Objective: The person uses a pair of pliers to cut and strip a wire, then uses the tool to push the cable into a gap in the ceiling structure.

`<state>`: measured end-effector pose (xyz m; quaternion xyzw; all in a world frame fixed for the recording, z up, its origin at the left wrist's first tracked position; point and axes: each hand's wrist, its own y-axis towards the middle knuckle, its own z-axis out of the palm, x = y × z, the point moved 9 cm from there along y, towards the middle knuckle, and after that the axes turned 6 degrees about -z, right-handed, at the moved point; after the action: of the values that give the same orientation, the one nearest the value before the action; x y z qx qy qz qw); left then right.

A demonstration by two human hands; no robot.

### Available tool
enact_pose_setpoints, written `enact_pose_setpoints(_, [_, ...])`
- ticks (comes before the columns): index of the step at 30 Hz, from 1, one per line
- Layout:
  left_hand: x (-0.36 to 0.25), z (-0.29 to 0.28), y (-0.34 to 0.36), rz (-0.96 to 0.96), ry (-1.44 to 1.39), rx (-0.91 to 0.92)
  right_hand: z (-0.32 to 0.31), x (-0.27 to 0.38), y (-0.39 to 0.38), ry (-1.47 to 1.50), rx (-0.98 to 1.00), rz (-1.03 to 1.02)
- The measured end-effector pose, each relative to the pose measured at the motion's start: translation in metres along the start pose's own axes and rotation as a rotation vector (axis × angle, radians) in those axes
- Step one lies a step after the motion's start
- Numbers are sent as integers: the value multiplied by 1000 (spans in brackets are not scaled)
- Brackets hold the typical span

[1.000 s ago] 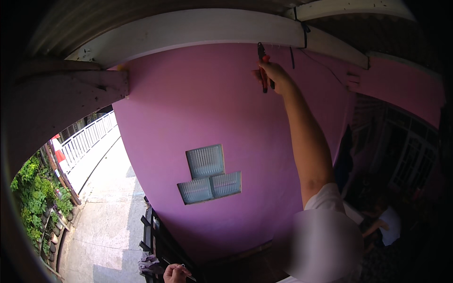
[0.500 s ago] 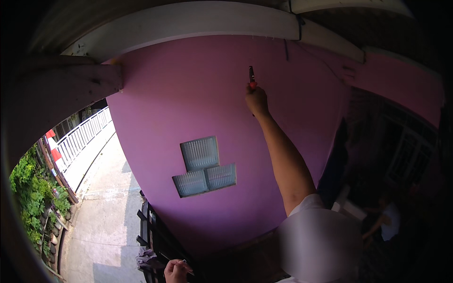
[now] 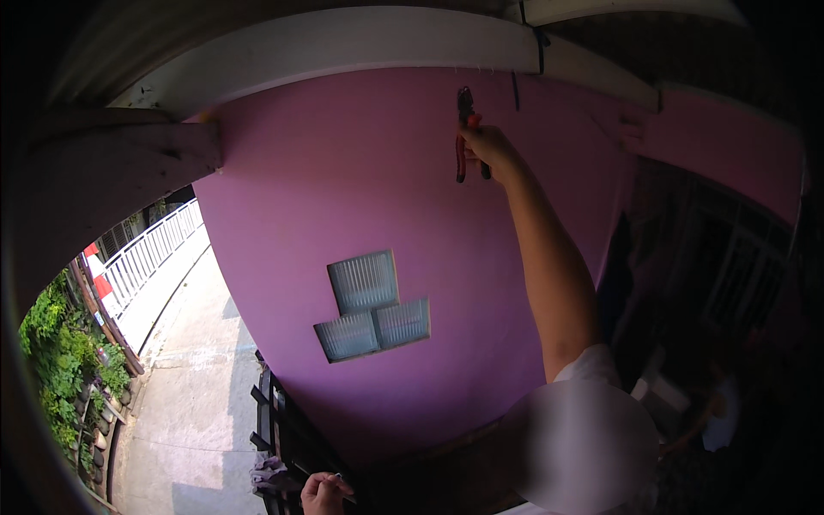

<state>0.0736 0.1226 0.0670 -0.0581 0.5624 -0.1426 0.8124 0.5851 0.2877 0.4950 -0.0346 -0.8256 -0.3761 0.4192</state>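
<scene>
Stretched up toward the beam, my right hand (image 3: 493,151) is closed round a pair of pliers (image 3: 465,105) with red and black handles. The jaws point upward, just below the white beam (image 3: 369,45), and the handles look spread apart. A thin dark strip (image 3: 516,91) hangs from the beam to the right of the jaws, apart from them. Low at the bottom edge, my left hand (image 3: 321,496) is closed in a pinch; a small thin thing shows at its fingertips, too small to name.
Ahead stands a pink wall (image 3: 283,180) with glass blocks (image 3: 362,281). A dark rail (image 3: 262,412) with a grey cloth (image 3: 269,471) is beside my left hand. Past it are a concrete path (image 3: 176,412), white railing (image 3: 159,245) and plants (image 3: 64,360). Another person (image 3: 719,416) is at the right.
My right hand has moved up and slightly right with the pliers, nearer the beam. The pliers have turned, so both handles now show. My left hand has hardly moved.
</scene>
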Motion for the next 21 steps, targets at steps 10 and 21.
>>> enact_pose_setpoints(10, [-15, -3, -5, 11, -49, -69, 17, 14, 31, 471, 125, -36])
enact_pose_setpoints(21, [-21, -7, -8, 45, -89, -89, 23, 23, 40, 579, 107, -99])
